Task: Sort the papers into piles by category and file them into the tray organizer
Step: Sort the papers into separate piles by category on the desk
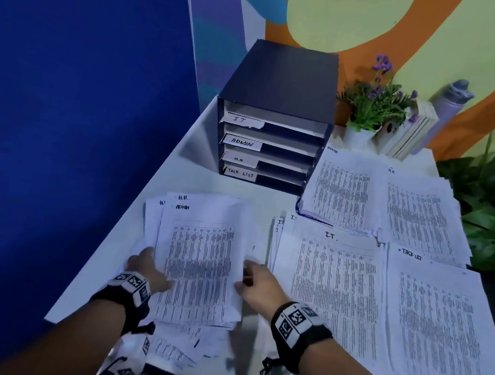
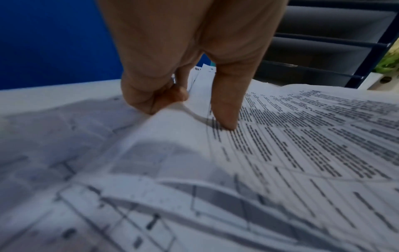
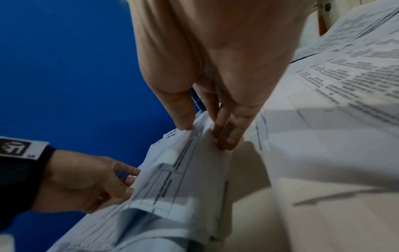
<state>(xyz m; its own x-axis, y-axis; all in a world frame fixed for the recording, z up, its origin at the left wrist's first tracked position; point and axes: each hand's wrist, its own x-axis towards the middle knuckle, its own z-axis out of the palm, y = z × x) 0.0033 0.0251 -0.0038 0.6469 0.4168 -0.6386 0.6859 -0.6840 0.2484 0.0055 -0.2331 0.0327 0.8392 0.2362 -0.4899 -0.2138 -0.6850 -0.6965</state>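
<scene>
My left hand (image 1: 145, 268) sits on the left edge of the unsorted stack (image 1: 199, 260): thumb pressed flat on the top sheet, the other fingers curled under that edge, so it grips the papers. My right hand (image 1: 257, 285) takes the stack's right edge, and from the right wrist view I see the thumb (image 3: 179, 109) on top and the fingers (image 3: 226, 133) against the lifted edge, pinching it. The top sheet is marked ADMIN, with sheets marked H.R. peeking out behind it.

The stack lies on the white table (image 1: 182, 176), near its front left. Just to the right is the IT pile (image 1: 330, 288), and beside that, at the front right, the TASK LIST pile (image 1: 436, 329). Behind these lie the ADMIN pile (image 1: 344, 189) and, to its right, the HR pile (image 1: 422, 213), each overlapping its neighbours a little.

The tray organizer (image 1: 275, 115) stands at the back of the table, dark, with four shelves labelled IT, ADMIN, H.R. and TASK LIST from top to bottom. To its right I see a potted plant (image 1: 374, 108) with purple flowers, some books (image 1: 410, 129) standing upright, and a bottle (image 1: 451, 99) by the wall.
</scene>
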